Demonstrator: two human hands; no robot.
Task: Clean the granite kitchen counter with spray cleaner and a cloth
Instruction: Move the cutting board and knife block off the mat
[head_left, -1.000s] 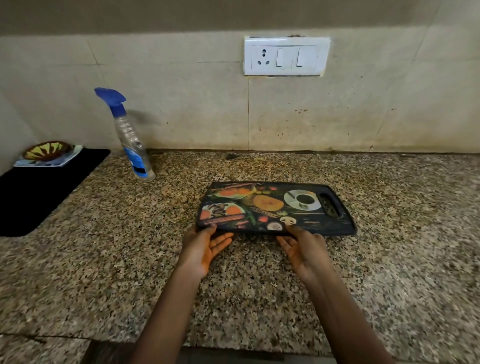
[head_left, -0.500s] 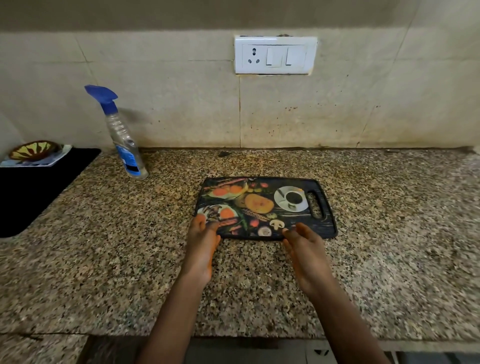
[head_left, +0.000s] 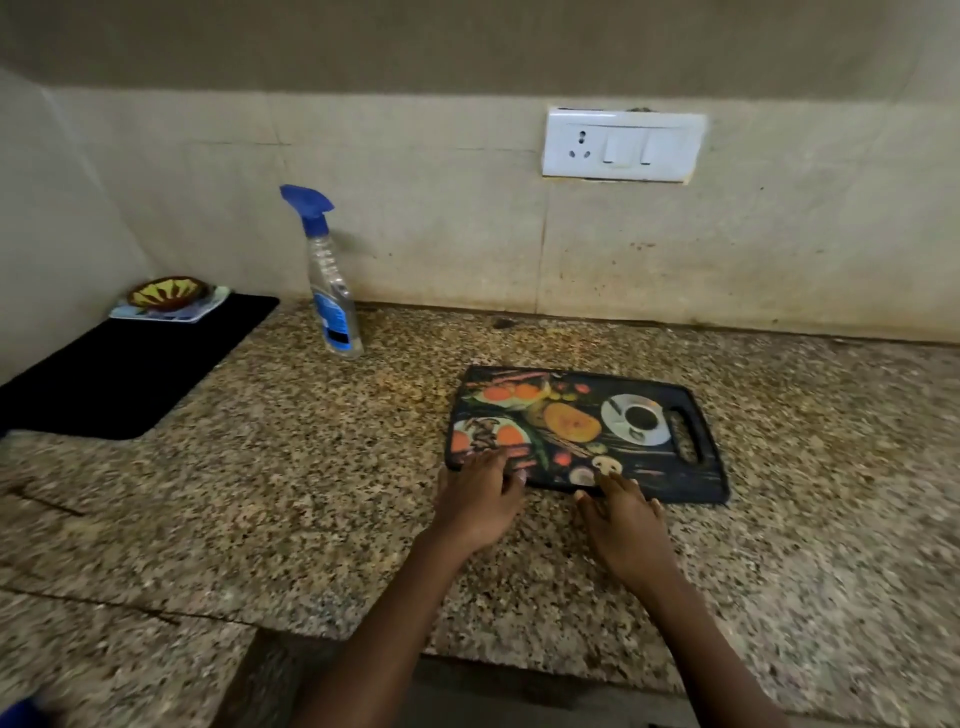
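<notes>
Resting flat, fingers of the left hand lie straight and close together on the near-left corner of the cutting board; right hand fingers are slightly spread, tips on the board's near edge, neither hand curled round anything. Board lies flat on the granite counter, handle slot to the right. Spray bottle stands upright by the back wall, well apart from both hands.

Risks, as I read it: w/ only fingertips on top, the board could skid on the stone or drop back if lifted, and a hard shove left might knock the bottle over.

Hard to tell: no cloth in sight anywhere. Blue blur at bottom-left corner is cut off, can't ID it. Thumbs mostly hidden. Small dark speck by the wall, unclear what. Black mat at left holds a patterned bowl, partly cropped.
</notes>
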